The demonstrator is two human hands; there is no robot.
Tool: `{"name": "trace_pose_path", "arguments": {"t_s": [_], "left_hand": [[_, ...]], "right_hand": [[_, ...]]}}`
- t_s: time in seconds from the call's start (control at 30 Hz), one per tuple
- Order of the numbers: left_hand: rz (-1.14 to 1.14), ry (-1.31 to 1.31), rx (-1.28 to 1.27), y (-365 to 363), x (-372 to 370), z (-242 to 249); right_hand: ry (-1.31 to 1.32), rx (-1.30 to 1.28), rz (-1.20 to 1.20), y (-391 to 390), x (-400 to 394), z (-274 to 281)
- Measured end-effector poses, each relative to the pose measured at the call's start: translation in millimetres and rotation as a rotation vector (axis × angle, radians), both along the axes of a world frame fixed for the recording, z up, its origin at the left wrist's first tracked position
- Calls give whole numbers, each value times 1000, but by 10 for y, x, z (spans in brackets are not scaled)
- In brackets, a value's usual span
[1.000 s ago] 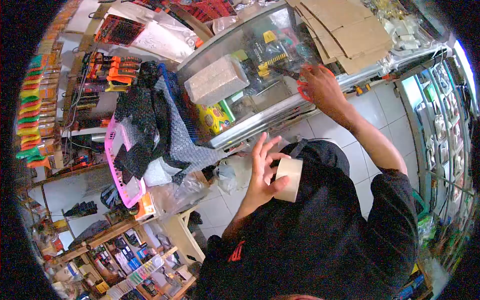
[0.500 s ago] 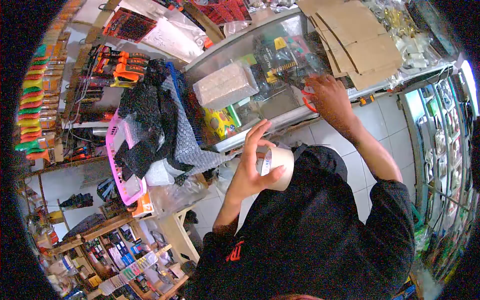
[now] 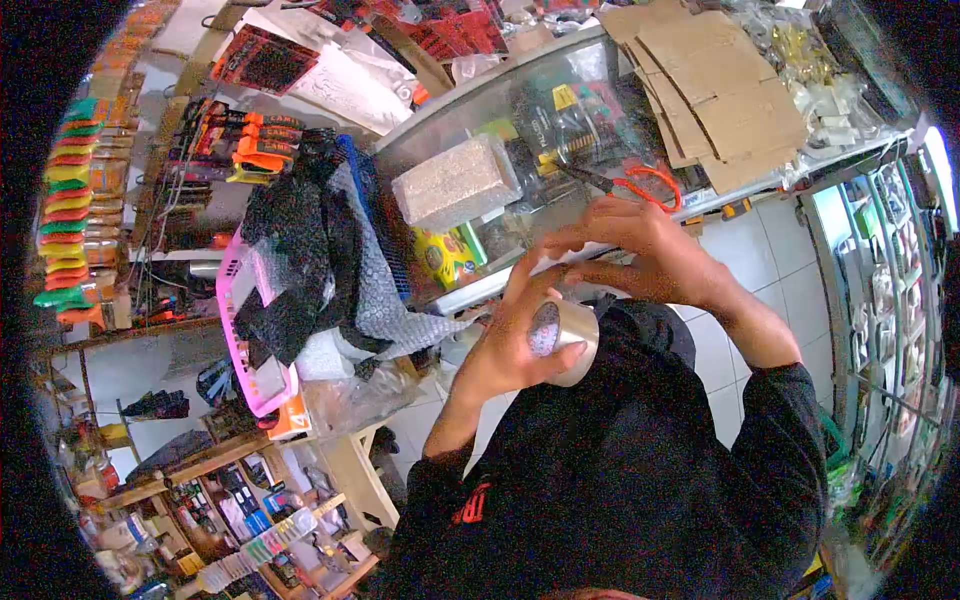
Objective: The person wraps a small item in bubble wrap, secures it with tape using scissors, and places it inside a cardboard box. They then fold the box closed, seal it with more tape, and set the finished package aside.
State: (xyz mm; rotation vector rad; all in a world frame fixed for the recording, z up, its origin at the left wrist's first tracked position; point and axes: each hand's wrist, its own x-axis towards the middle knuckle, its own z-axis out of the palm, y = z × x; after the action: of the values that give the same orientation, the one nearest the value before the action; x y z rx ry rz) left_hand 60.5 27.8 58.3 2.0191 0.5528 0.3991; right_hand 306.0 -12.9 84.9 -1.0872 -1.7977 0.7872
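while the left hand (image 3: pixel 500 350) is clamped round the roll of tape (image 3: pixel 577 350), thumb on the outer face and fingers toward the core, the roll sits in front of the dark shirt (image 3: pixel 620 450), just off centre at four o'clock. it looks light and fairly stiff, likely slick on its outer face and tacky at any loose end, and hard to damage; the side edges or the core seem the best hold. at one o'clock from the roll, the right hand (image 3: pixel 645 250) is near the left fingertips; whether its fingers pinch a tape end, i cannot tell. beyond it, also at one o'clock, red-handled scissors (image 3: pixel 655 187) lie on the glass counter (image 3: pixel 480 290), with flat cardboard (image 3: pixel 725 90) farther out. a wrapped block (image 3: pixel 457 183) rests at eleven o'clock, a pink basket (image 3: pixel 232 335) at nine.
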Motion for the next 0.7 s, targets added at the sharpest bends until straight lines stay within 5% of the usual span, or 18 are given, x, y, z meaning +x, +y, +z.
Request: {"name": "trace_pose_path", "arguments": {"t_s": [0.17, 0.3, 0.43, 0.63, 0.7], "left_hand": [[-59, 59, 156, 38, -6, -23], [12, -13, -195, -22, 33, -9], [-33, 60, -10, 68, 10, -62], [51, 84, -49, 198, 143, 14], [117, 165, 23, 300, 258, 9]], "right_hand": [[29, -64, 31, 25, 25, -46], [-6, 25, -40, 8, 2, -146], [-46, 139, -109, 5, -18, -385], [65, 179, -215, -5, 40, -419], [293, 65, -296, -1, 25, -411]]}}
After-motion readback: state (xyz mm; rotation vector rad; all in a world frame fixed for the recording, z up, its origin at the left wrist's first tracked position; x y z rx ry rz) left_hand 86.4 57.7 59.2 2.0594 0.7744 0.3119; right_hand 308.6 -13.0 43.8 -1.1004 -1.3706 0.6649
